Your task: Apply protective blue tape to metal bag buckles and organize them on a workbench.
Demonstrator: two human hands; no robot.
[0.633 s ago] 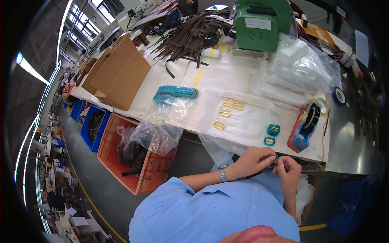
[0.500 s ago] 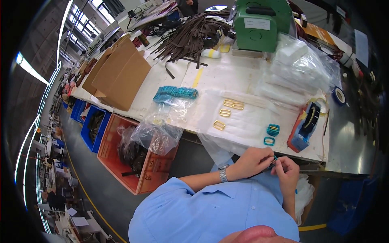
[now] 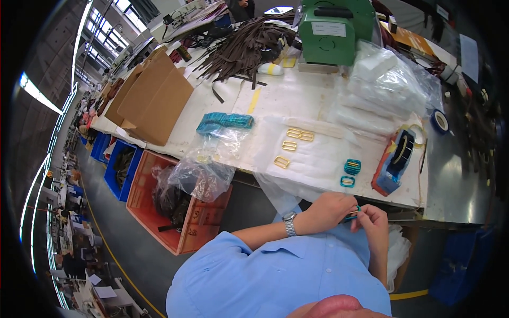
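Beyond the fingers, the white desk carries a tape dispenser, gold buckles and two teal buckles. The left hand and right hand meet close together, fingers pinched narrow on one small teal buckle. It seems light, stiff and smooth, best held by its edges.

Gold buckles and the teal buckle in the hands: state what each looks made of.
Gold buckles: probably metal, polished, judging by their brassy shine. Teal buckle, pinched between left hand and right hand: coated metal or plastic; too small to tell.
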